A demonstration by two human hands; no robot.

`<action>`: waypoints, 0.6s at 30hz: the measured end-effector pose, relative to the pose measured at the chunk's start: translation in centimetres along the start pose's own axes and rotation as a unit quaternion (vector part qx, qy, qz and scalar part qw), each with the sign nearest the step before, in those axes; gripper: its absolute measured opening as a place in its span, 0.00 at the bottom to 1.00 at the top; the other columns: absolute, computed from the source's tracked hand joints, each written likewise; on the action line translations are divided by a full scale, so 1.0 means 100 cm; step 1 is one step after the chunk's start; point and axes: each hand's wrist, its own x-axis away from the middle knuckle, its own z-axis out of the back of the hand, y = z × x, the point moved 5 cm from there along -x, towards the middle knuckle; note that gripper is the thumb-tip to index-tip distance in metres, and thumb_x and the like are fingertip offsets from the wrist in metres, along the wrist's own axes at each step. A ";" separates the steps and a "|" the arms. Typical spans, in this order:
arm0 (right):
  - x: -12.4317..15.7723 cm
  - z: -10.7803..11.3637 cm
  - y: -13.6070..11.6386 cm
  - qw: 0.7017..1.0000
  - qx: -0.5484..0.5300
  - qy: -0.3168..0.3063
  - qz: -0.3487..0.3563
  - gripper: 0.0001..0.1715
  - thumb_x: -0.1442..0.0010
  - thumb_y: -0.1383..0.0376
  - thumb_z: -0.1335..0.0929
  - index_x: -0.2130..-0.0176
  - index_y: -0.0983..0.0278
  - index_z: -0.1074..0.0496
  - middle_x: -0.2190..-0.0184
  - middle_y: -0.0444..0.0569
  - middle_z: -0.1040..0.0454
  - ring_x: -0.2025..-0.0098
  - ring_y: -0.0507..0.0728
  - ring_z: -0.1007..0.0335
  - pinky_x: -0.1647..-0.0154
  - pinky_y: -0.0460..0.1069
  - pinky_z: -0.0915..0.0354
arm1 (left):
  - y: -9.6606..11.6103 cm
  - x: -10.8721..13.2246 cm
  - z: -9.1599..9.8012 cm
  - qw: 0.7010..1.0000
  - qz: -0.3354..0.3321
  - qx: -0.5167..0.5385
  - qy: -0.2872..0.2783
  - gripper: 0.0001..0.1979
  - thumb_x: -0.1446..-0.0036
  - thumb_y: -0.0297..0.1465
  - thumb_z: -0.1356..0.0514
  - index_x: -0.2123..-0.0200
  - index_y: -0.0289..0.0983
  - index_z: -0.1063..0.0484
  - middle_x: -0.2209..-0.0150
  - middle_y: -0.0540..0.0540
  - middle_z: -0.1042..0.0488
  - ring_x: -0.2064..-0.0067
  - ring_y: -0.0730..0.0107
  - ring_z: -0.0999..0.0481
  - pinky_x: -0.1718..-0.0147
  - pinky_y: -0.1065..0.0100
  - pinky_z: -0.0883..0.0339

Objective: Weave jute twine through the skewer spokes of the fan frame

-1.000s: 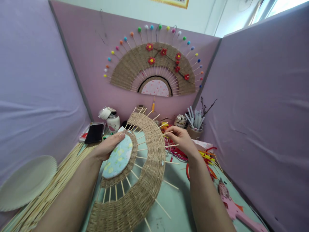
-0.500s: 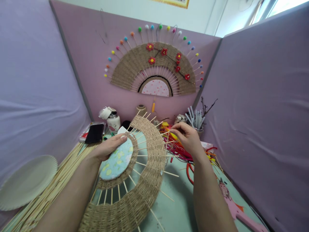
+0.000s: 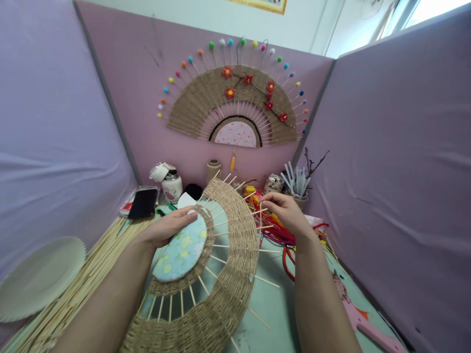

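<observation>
My left hand [image 3: 172, 226] grips a half-round woven fan [image 3: 241, 255] by its blue flowered cloth centre [image 3: 181, 250], thumb on top and fingers underneath. A wide band of brown twine is woven across thin wooden sticks, whose bare ends stick out past the outer edge. At the fan's right edge my right hand [image 3: 283, 211] pinches a thin strand of twine [image 3: 261, 215] beside the stick ends. The strand hangs down behind the sticks, and its far end cannot be made out.
A finished fan [image 3: 191, 105] with coloured balls and red flowers hangs on the pink panel. Behind stand a twine spool [image 3: 214, 169] and a white jar [image 3: 172, 186]. Bundled sticks [image 3: 88, 260] and a paper plate [image 3: 40, 279] lie left, a pink glue gun [image 3: 368, 328] right.
The fan has shifted slightly to the right and down, turning a little in my left hand. My right hand stays beside the stick ends, still pinching the strand.
</observation>
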 end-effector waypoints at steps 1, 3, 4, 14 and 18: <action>-0.001 -0.002 0.001 1.000 -0.005 -0.003 -0.002 0.09 0.45 0.60 0.32 0.69 0.63 0.26 0.73 0.44 0.29 0.71 0.52 0.37 0.69 0.47 0.41 | 0.000 0.000 0.000 1.000 0.000 0.001 0.002 0.21 0.45 0.40 0.38 0.50 0.39 0.27 0.60 0.43 0.21 0.59 0.63 0.24 0.61 0.66 0.33; -0.002 -0.007 0.002 1.000 -0.015 -0.007 -0.011 0.09 0.45 0.60 0.32 0.71 0.63 0.27 0.75 0.43 0.31 0.72 0.51 0.39 0.70 0.47 0.42 | -0.001 -0.001 0.000 1.000 0.006 0.004 0.007 0.20 0.46 0.40 0.38 0.51 0.38 0.26 0.61 0.43 0.21 0.61 0.64 0.24 0.63 0.67 0.32; -0.003 -0.009 0.003 1.000 -0.020 -0.008 -0.017 0.10 0.46 0.59 0.32 0.71 0.63 0.28 0.76 0.43 0.32 0.73 0.51 0.40 0.71 0.47 0.43 | -0.001 -0.001 -0.001 1.000 0.009 0.008 0.010 0.20 0.46 0.39 0.38 0.51 0.38 0.26 0.62 0.43 0.21 0.63 0.65 0.24 0.64 0.67 0.33; -0.005 -0.026 0.003 0.999 0.002 -0.024 -0.043 0.13 0.45 0.57 0.33 0.74 0.64 0.31 0.77 0.42 0.34 0.74 0.51 0.42 0.72 0.46 0.44 | -0.004 -0.002 -0.005 0.998 0.012 0.066 -0.009 0.22 0.45 0.36 0.38 0.46 0.40 0.29 0.60 0.44 0.20 0.64 0.68 0.23 0.65 0.70 0.33; -0.004 -0.021 -0.001 0.999 0.014 0.014 -0.029 0.13 0.46 0.57 0.32 0.74 0.64 0.31 0.79 0.41 0.35 0.76 0.50 0.43 0.73 0.46 0.46 | -0.005 -0.003 -0.006 0.997 0.011 0.076 -0.015 0.21 0.44 0.36 0.38 0.47 0.41 0.29 0.59 0.44 0.21 0.62 0.68 0.23 0.63 0.69 0.32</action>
